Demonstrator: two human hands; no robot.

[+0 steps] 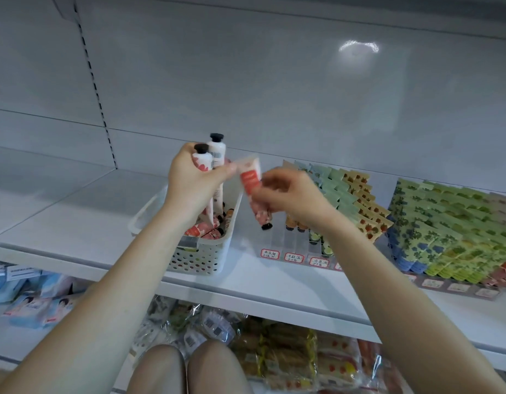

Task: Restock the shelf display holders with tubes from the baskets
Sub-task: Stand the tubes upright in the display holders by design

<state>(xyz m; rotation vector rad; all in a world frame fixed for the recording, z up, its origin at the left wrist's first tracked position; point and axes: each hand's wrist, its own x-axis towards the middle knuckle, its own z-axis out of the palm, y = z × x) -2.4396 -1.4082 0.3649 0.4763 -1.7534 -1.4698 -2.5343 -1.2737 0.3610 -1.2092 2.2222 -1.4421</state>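
A red and pink tube [250,180] was above the clear display holder [288,241] with its cap pointing down. The right hand [291,194] pinched its lower part with curled fingers. The left hand [189,183] gripped two white tubes [216,152], black caps up, over the white basket [200,257], where more tubes lay. Basket and holder stood side by side on the white shelf [75,217], with green sachets [445,228] further right.

back panel [246,81]: white metal, upper frame
upright [95,89]: slotted, upper left
glare [358,48]: light reflection, upper right
shelf [75,211]: white board, middle left of frame
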